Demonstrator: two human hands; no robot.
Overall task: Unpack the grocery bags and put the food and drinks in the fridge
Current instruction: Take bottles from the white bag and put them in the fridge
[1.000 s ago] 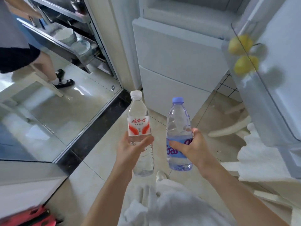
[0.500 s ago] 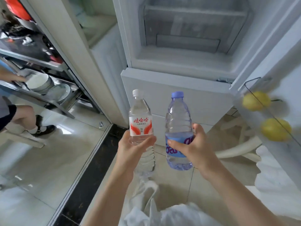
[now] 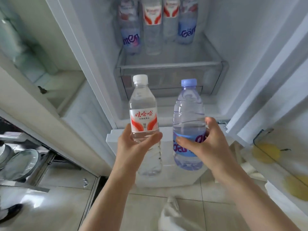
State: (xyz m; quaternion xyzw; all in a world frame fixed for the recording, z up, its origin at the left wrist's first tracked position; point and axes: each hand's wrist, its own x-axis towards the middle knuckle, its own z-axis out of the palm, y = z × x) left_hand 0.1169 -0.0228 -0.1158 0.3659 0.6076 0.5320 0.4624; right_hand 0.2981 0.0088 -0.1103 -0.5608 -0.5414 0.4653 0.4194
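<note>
Gripped upright in left hand (image 3: pixel 133 147) and right hand (image 3: pixel 206 147): white-capped bottle (image 3: pixel 143 120), blue-capped bottle (image 3: pixel 189 124), below and before the fridge shelf (image 3: pixel 168 64), its bottle row (image 3: pixel 156 25) straight ahead.

Clear glossy plastic bottles (image 3: pixel 143 117), glossy tiled floor (image 3: pixel 63 207)

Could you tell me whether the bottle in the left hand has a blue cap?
No, the left hand holds a bottle with a white cap.
</note>
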